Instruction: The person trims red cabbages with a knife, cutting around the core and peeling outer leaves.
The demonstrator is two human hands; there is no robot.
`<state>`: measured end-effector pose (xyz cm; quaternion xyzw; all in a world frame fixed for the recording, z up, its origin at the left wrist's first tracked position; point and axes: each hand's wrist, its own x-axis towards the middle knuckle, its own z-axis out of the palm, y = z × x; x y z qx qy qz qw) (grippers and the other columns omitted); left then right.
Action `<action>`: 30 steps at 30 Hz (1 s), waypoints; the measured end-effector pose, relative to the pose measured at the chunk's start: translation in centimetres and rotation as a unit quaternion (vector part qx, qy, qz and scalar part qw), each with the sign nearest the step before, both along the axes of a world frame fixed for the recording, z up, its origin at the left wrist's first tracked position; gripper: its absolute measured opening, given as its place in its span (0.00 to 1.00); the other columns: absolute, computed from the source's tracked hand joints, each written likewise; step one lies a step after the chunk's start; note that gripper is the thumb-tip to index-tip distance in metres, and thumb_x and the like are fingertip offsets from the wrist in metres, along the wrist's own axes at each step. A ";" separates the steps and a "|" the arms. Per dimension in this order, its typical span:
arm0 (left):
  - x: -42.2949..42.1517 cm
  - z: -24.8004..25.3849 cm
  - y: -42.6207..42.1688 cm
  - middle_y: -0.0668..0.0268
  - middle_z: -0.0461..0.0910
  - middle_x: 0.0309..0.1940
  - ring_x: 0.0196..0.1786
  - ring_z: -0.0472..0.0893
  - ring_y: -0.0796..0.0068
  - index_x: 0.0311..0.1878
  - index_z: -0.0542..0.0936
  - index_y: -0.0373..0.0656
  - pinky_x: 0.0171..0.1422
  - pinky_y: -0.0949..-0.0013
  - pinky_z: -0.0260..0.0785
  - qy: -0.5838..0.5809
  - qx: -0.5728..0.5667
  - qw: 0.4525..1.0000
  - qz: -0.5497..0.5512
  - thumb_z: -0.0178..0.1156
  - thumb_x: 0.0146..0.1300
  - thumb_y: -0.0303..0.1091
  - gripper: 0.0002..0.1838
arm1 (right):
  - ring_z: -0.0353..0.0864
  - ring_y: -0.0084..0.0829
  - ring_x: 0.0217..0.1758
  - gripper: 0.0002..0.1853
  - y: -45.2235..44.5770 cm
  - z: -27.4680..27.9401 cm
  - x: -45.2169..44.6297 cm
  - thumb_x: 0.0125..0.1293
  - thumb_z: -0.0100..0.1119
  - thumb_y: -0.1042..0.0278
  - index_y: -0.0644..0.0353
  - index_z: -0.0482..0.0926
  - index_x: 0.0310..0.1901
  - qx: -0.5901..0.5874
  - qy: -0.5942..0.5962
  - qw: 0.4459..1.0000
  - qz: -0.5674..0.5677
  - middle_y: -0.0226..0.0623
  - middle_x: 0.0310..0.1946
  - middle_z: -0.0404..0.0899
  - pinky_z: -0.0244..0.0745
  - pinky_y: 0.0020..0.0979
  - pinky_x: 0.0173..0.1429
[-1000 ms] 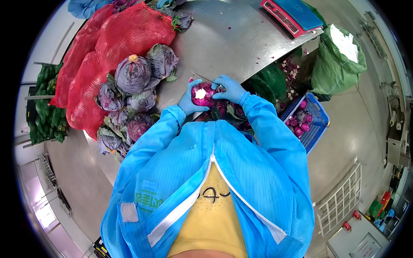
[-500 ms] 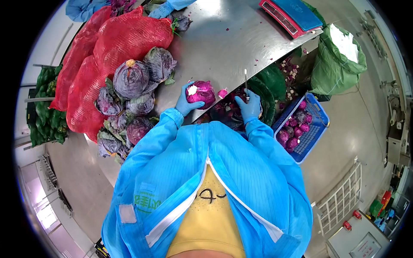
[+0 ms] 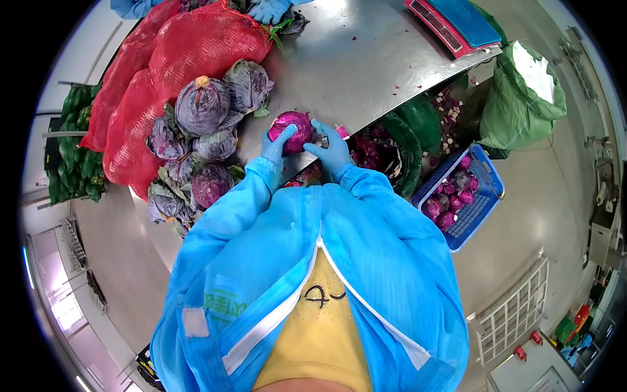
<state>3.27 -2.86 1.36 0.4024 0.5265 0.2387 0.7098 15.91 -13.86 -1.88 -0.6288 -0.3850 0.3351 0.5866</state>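
Note:
A trimmed red cabbage [image 3: 295,124] sits at the near edge of the steel table, its shiny purple side up. My left hand [image 3: 277,146] is closed around its left side, thumb across the front. Close by on the right, my right hand [image 3: 333,149] has its fingers bent beside the cabbage. A small knife [image 3: 321,140] shows only as a bit of metal between those fingers; most of it is hidden. Just past my right fingertips lies a small purple-and-white cut piece [image 3: 342,132] on the table edge.
Untrimmed red cabbages [image 3: 202,108] are piled at left before red mesh sacks [image 3: 202,46]. A green-lined bin [image 3: 410,153] with purple leaves stands below the table edge. A blue basket [image 3: 484,206] holds trimmed cabbages. A scale [image 3: 457,26] and another person's gloved hand [image 3: 269,12] are at the far side.
My right hand has come left from over the bin to the cabbage, bringing the knife. The cabbage has turned in my left hand, so its white cut spot no longer shows.

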 end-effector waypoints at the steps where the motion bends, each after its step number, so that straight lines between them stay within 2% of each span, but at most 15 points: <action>1: -0.4 -0.3 0.1 0.56 0.69 0.54 0.53 0.74 0.60 0.63 0.58 0.45 0.59 0.57 0.69 -0.001 0.000 1.000 0.002 0.74 0.43 0.46 0.46 | 0.72 0.38 0.57 0.37 0.0 0.1 0.0 0.48 0.70 0.53 0.59 0.70 0.59 0.002 0.009 1.000 -0.006 0.44 0.54 0.73 0.66 0.34 0.61; 4: -0.6 -0.3 0.0 0.56 0.69 0.53 0.51 0.75 0.61 0.59 0.60 0.43 0.54 0.56 0.74 -0.100 -0.098 0.990 0.003 0.74 0.44 0.43 0.42 | 0.74 0.40 0.55 0.37 0.4 1.6 0.0 0.48 0.70 0.52 0.62 0.71 0.58 0.010 0.028 0.999 -0.023 0.46 0.52 0.74 0.67 0.34 0.60; 5: -0.5 -0.3 -0.6 0.56 0.69 0.53 0.51 0.75 0.61 0.59 0.60 0.43 0.54 0.56 0.74 -0.099 -0.099 0.990 0.003 0.74 0.44 0.43 0.42 | 0.74 0.41 0.54 0.36 0.3 2.4 0.1 0.48 0.70 0.51 0.63 0.71 0.57 -0.038 -0.041 0.998 -0.025 0.47 0.51 0.74 0.68 0.35 0.59; 6: 0.0 0.3 -1.6 0.56 0.70 0.52 0.51 0.75 0.61 0.59 0.60 0.43 0.53 0.55 0.74 -0.070 -0.056 0.995 0.031 0.74 0.44 0.42 0.42 | 0.74 0.42 0.53 0.36 0.1 2.9 0.1 0.48 0.69 0.50 0.64 0.72 0.55 -0.086 -0.110 0.990 -0.027 0.48 0.49 0.74 0.68 0.36 0.57; 9: 0.9 -0.1 -2.7 0.56 0.68 0.52 0.52 0.74 0.61 0.59 0.59 0.42 0.52 0.55 0.75 -0.064 0.010 0.995 0.074 0.75 0.42 0.38 0.43 | 0.75 0.44 0.49 0.32 0.3 1.1 -0.1 0.48 0.67 0.51 0.63 0.73 0.51 -0.053 -0.036 0.995 -0.078 0.49 0.45 0.75 0.70 0.37 0.54; 13: 1.3 0.0 -3.8 0.56 0.65 0.55 0.54 0.72 0.59 0.61 0.57 0.46 0.50 0.54 0.76 -0.057 0.057 0.995 0.056 0.76 0.40 0.34 0.46 | 0.77 0.43 0.46 0.29 0.0 2.7 0.6 0.47 0.65 0.56 0.63 0.73 0.49 -0.116 -0.071 0.989 -0.058 0.48 0.41 0.77 0.71 0.37 0.52; 16: 1.7 0.6 -3.6 0.57 0.65 0.54 0.54 0.72 0.58 0.61 0.56 0.46 0.49 0.54 0.77 -0.064 0.061 0.995 0.049 0.76 0.41 0.35 0.47 | 0.79 0.38 0.40 0.26 -0.3 3.5 0.7 0.45 0.65 0.61 0.63 0.74 0.46 -0.166 -0.102 0.979 -0.055 0.45 0.36 0.78 0.74 0.35 0.47; 18: 1.6 2.4 -3.9 0.58 0.65 0.56 0.57 0.70 0.60 0.62 0.57 0.45 0.57 0.56 0.72 -0.069 0.051 0.996 0.025 0.77 0.38 0.35 0.49 | 0.76 0.25 0.31 0.20 -0.8 2.1 0.7 0.49 0.64 0.65 0.63 0.76 0.44 -0.104 -0.045 0.989 -0.100 0.36 0.30 0.77 0.73 0.28 0.40; 19: 1.1 1.3 -3.2 0.58 0.65 0.56 0.57 0.70 0.60 0.62 0.57 0.45 0.57 0.56 0.72 -0.069 0.051 0.996 0.026 0.77 0.38 0.35 0.49 | 0.76 0.25 0.31 0.20 -1.0 2.0 1.0 0.49 0.64 0.65 0.63 0.76 0.44 -0.104 -0.045 0.989 -0.099 0.36 0.30 0.77 0.73 0.28 0.40; 21: -0.5 -1.9 -0.5 0.58 0.64 0.60 0.62 0.67 0.63 0.64 0.59 0.43 0.66 0.61 0.64 -0.015 0.322 0.935 -0.146 0.79 0.35 0.35 0.51 | 0.74 0.22 0.32 0.22 -1.4 1.8 1.9 0.51 0.66 0.60 0.63 0.76 0.45 -0.105 0.000 0.984 -0.145 0.33 0.30 0.77 0.72 0.25 0.40; 22: -0.7 -1.6 0.1 0.59 0.62 0.64 0.65 0.64 0.64 0.66 0.59 0.43 0.71 0.64 0.56 -0.049 0.333 0.921 -0.198 0.79 0.32 0.35 0.54 | 0.79 0.29 0.32 0.21 -1.2 1.5 2.3 0.53 0.67 0.55 0.62 0.77 0.43 -0.062 0.006 0.985 -0.160 0.38 0.29 0.80 0.75 0.30 0.41; 25: -0.9 -0.8 1.8 0.59 0.61 0.65 0.66 0.63 0.63 0.67 0.58 0.43 0.71 0.64 0.55 -0.068 0.346 0.876 -0.329 0.80 0.31 0.37 0.57 | 0.80 0.32 0.42 0.25 -0.3 2.0 3.5 0.51 0.69 0.53 0.59 0.78 0.47 -0.027 0.007 0.995 -0.092 0.42 0.39 0.80 0.74 0.32 0.48; 26: -1.1 -0.7 2.5 0.60 0.60 0.66 0.66 0.63 0.62 0.68 0.56 0.42 0.71 0.63 0.55 0.001 0.407 0.837 -0.366 0.80 0.29 0.38 0.60 | 0.80 0.32 0.42 0.25 0.1 1.7 3.8 0.51 0.69 0.53 0.59 0.78 0.47 -0.027 0.006 0.996 -0.089 0.42 0.39 0.80 0.74 0.32 0.48; 28: -1.3 0.5 2.4 0.59 0.59 0.67 0.68 0.61 0.63 0.69 0.55 0.42 0.72 0.63 0.53 0.035 0.418 0.827 -0.375 0.80 0.30 0.37 0.60 | 0.79 0.35 0.46 0.25 0.9 1.5 4.2 0.52 0.68 0.53 0.58 0.78 0.48 -0.039 -0.054 0.997 0.037 0.43 0.43 0.80 0.72 0.33 0.51; 30: -1.8 0.3 2.2 0.58 0.57 0.67 0.69 0.59 0.64 0.69 0.54 0.42 0.73 0.62 0.51 0.068 0.428 0.816 -0.382 0.80 0.31 0.35 0.60 | 0.79 0.37 0.46 0.23 1.0 2.2 4.3 0.52 0.67 0.53 0.58 0.79 0.47 -0.066 -0.071 0.994 0.049 0.43 0.42 0.80 0.72 0.34 0.51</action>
